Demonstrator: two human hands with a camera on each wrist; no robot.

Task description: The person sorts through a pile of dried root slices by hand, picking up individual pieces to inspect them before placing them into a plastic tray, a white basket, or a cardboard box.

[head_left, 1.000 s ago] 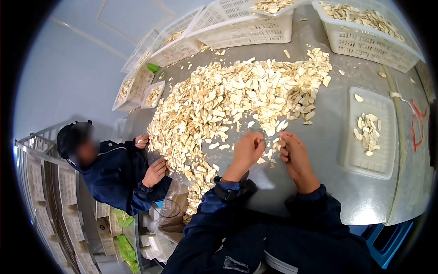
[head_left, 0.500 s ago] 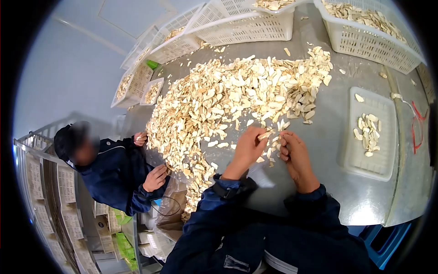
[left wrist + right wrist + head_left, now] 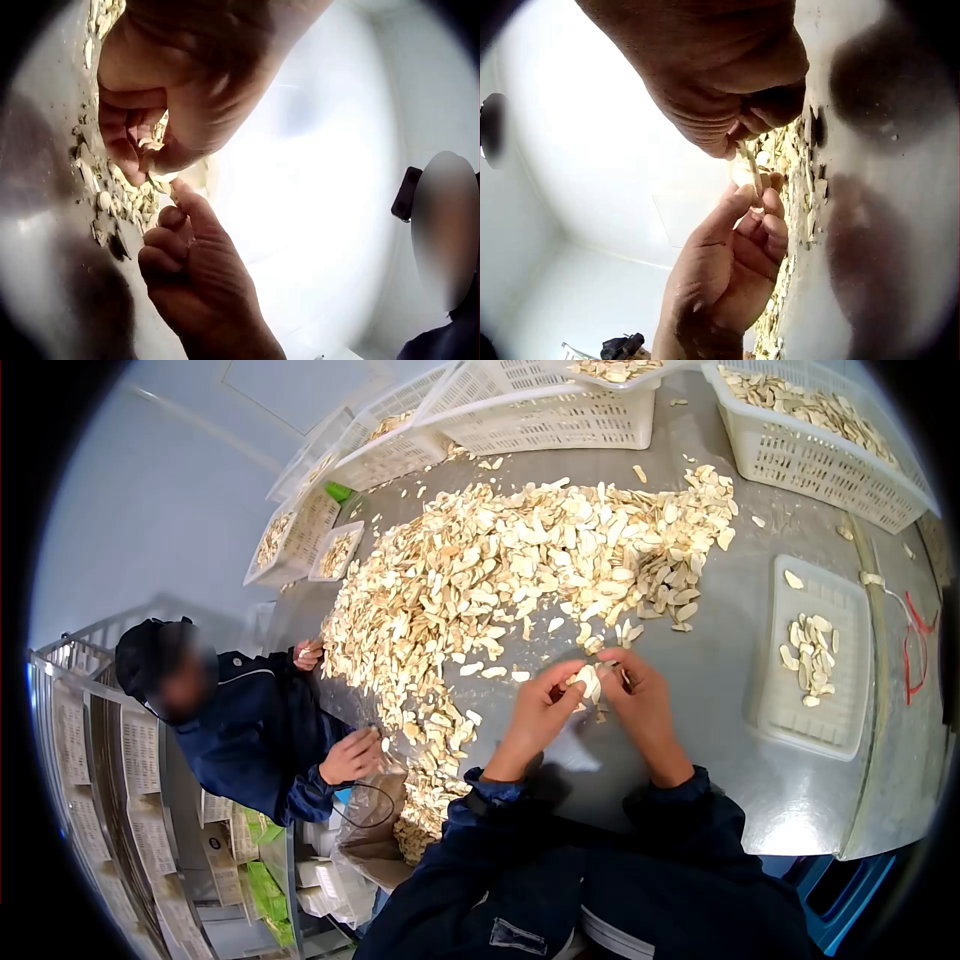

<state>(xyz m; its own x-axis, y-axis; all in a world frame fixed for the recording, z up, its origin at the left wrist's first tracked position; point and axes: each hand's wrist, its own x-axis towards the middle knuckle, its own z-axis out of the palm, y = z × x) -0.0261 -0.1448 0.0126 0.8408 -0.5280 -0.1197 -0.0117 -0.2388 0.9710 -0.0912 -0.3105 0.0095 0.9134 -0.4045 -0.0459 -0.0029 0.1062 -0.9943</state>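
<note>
Our left hand [image 3: 532, 712] pinched a few pale slices [image 3: 587, 680] between its thumb and fingertips. Our right hand [image 3: 638, 705] faced it with fingers bent, the tips right at the upper end of those slices; we couldn't tell whether they gripped it or only touched it. Seen from the right wrist, the plainest of the held slices had its long axis nearly upright, leaning a little, with one end toward the right fingertips and the other down in the left hand's pinch. From the head view we saw mostly a broad, pale face, so its direction was harder to read there.

On the rack [image 3: 170, 860] at our left, a box [image 3: 225, 868] bore a dark round mark too small for us to make out.

The pinched slices were at the left hand's fingertips, between both hands and raised above the metal table [image 3: 690, 680]. Just beyond was the near edge of the big heap [image 3: 500, 555] of similar slices, and well to the right lay a white tray [image 3: 845, 728] with a small cluster in it.
</note>
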